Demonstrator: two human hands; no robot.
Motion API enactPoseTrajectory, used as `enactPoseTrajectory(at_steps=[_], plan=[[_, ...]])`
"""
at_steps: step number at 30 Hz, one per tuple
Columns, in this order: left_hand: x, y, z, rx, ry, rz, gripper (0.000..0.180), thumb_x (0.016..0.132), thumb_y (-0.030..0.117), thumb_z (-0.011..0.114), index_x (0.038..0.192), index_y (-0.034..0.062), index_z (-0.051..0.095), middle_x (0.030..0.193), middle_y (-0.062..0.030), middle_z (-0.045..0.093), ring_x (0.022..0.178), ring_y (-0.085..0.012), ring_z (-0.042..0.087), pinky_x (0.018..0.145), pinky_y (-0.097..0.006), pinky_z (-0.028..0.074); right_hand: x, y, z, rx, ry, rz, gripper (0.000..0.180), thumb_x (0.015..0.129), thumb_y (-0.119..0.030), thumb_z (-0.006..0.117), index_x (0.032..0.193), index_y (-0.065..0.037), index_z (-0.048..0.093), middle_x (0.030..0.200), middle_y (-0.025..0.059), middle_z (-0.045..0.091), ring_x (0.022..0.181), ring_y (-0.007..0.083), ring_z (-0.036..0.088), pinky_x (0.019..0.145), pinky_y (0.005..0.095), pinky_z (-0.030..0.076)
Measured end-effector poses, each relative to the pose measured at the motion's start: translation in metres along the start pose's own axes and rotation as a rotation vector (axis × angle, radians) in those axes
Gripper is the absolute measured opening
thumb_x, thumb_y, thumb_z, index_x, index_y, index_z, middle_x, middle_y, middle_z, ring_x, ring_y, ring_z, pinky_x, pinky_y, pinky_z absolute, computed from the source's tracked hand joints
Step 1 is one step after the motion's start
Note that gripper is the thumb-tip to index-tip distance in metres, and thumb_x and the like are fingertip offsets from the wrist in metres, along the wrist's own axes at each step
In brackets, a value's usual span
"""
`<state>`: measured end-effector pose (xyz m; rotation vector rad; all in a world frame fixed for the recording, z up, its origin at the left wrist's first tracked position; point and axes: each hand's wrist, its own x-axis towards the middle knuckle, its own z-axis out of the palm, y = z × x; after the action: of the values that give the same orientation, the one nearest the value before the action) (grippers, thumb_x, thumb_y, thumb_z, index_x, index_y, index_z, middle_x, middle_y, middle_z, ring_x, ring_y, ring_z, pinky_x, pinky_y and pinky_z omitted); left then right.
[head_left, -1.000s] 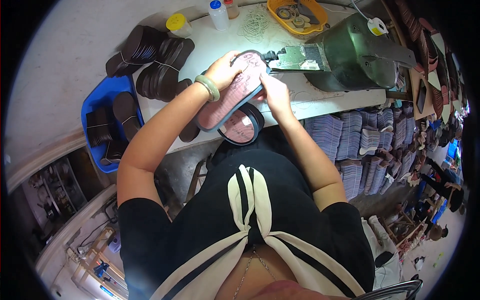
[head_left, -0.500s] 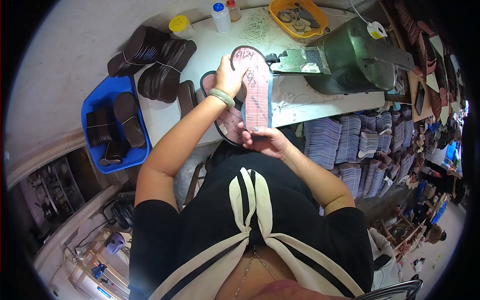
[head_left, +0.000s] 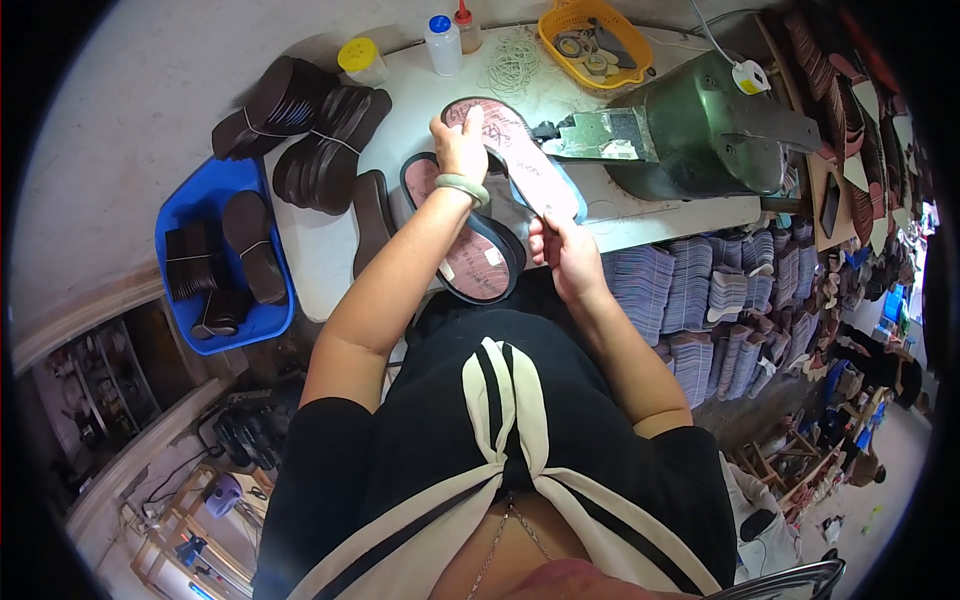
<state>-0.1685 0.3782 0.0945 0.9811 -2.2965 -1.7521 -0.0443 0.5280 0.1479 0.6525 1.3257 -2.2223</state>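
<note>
At the table (head_left: 410,105), scribbled pink sole (head_left: 521,153).

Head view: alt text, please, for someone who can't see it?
The left hand and right hand hold a pink sole near its two ends, over a white table, beside a green machine. Another pink sole shows beneath; bundled dark soles and a blue bin are off to the left.

Yellow-lidded jar (head_left: 362,62), blue-capped bottle (head_left: 443,50), red-capped bottle (head_left: 468,36), tangled string (head_left: 514,62) and yellow basket (head_left: 616,80) on the white table (head_left: 405,108)
</note>
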Motion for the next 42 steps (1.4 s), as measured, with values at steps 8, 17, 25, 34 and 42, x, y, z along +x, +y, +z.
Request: enactPoseTrajectory(at_steps=[8,17,25,34,42], plan=[[0.038,0.057,-0.019,0.846,-0.585,1.079,0.07,0.076,0.048,0.065,0.131,0.0088,0.046,0.136,-0.0161,0.042,0.135,-0.0347,0.025,0.109,-0.051,0.018,0.041,-0.003,0.015,0.037,-0.058,-0.019,0.036,0.094,-0.032,0.048,0.083,-0.001,0.061,0.065,0.0013,0.058,0.054,0.0087,0.052,0.052,0.0208,0.042],[0.065,0.108,-0.009,1.144,-1.184,1.204,0.032,0.083,0.043,0.06,0.105,0.0212,0.068,0.094,-0.0025,0.061,0.103,-0.0238,0.05,0.093,-0.04,0.037,0.078,0.002,0.022,-0.018,-0.143,-0.04,0.036,0.096,-0.031,0.046,0.092,0.001,0.062,0.067,0.0017,0.059,0.054,0.0087,0.052,0.052,0.0199,0.041],[0.067,0.091,-0.027,1.087,-1.188,0.875,0.035,0.089,0.038,0.053,0.115,0.0185,0.062,0.105,-0.0094,0.064,0.099,-0.0297,0.055,0.09,-0.039,0.042,0.082,-0.006,0.016,-0.17,-0.099,-0.079,0.039,0.094,-0.034,0.049,0.092,0.003,0.063,0.064,0.003,0.061,0.049,0.0087,0.052,0.048,0.0205,0.04],[0.041,0.07,-0.046,0.944,-1.073,0.59,0.041,0.089,0.036,0.051,0.127,0.018,0.054,0.117,-0.0145,0.061,0.108,-0.0302,0.056,0.094,-0.035,0.041,0.082,-0.022,-0.005,-0.282,-0.137,-0.121,0.032,0.092,-0.028,0.054,0.086,0.002,0.064,0.063,0.0043,0.062,0.049,0.0084,0.054,0.046,0.0197,0.04],[0.003,0.055,-0.054,0.787,-0.922,0.536,0.047,0.09,0.027,0.053,0.133,0.0118,0.045,0.117,-0.0162,0.06,0.103,-0.0274,0.059,0.089,-0.033,0.045,0.061,-0.007,-0.006,-0.27,-0.166,-0.189,0.027,0.093,-0.023,0.052,0.096,0.001,0.063,0.078,0.0068,0.066,0.062,0.0113,0.061,0.056,0.0217,0.045]])
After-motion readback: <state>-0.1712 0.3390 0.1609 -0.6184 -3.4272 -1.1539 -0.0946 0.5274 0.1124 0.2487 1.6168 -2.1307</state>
